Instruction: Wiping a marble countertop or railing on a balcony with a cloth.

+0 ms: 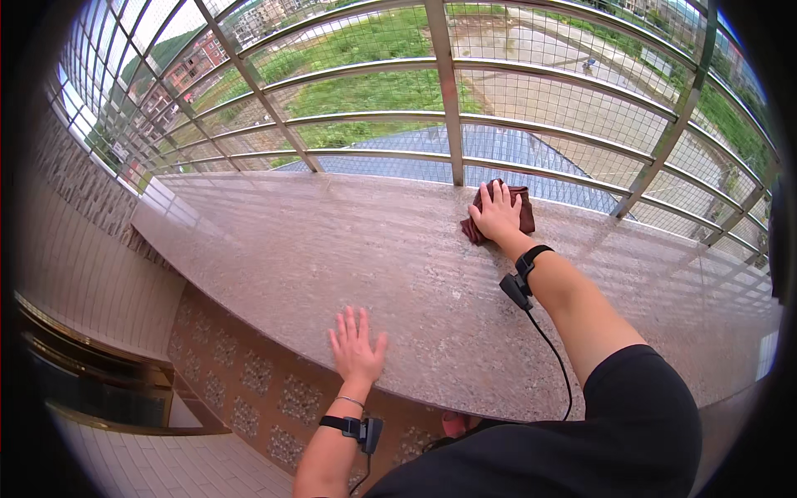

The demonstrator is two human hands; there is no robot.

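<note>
A dark reddish-brown cloth [526,215] lies bunched on the speckled stone ledge [299,249], close to the foot of a metal railing post. My right hand [498,215] presses on it from above, fingers spread and pointing at the railing. Part of the cloth is hidden under the palm. Near the front edge of the ledge, my left hand [358,352] rests palm down with fingers apart and nothing in it. Both wrists wear a black strap with a small device; a black cable [557,355] runs from the right one.
Metal bars with wire mesh [448,93] stand along the ledge's far side. Below the near edge is a patterned tile floor [255,373]. A tiled wall [93,249] and a doorway or window opening [99,380] are at the left. Fields and buildings show outside.
</note>
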